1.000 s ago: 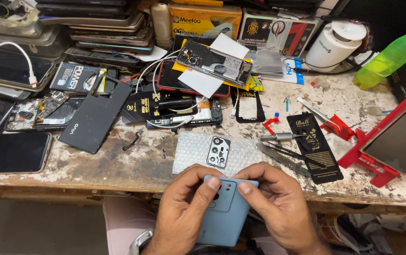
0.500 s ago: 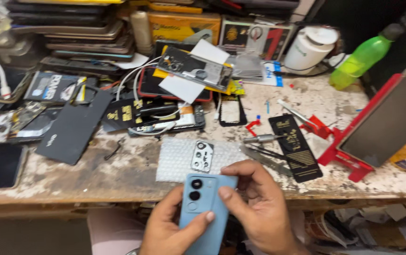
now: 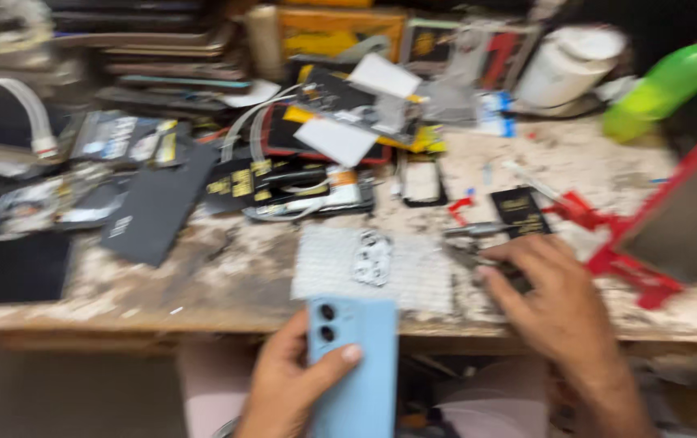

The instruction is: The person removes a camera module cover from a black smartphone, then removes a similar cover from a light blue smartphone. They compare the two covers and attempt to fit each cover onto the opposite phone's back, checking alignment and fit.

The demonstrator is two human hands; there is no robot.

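The light-blue phone (image 3: 354,365) looked thin, stiff, smooth and likely slippery, best gripped by its long edges. It sat just below the workbench edge (image 3: 202,320), the left hand (image 3: 292,389) clamped on it, thumb across the back. The right hand (image 3: 555,304), on the phone half a second before, had reached onto the bench (blurred), fingers loosely curled, seemingly near some tools (image 3: 478,231).

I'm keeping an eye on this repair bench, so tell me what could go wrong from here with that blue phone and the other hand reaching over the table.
The left hand alone holds the blue phone past the table edge; it could slip and fall. The right hand reaches among metal tools beside the black card and might knock them or get poked.
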